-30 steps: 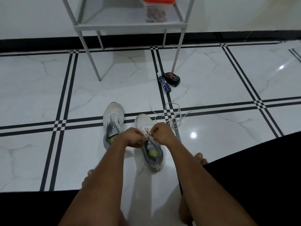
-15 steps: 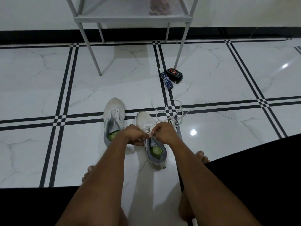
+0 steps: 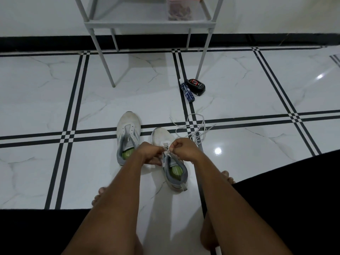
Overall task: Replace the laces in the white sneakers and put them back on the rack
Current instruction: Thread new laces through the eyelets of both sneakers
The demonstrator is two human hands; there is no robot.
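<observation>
Head view: 2 hands lacing the right-hand sneaker on the floor.
Left hand and right hand each pinch the lace over the sneaker. The other sneaker stands just left, unlaced. Loose lace lies nearby; the rack stands well beyond.

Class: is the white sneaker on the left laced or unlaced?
Unlaced. The left white sneaker with grey collar shows bare eyelets and an uncovered tongue; no lace crosses it. It stands upright on the tiled floor.
</observation>
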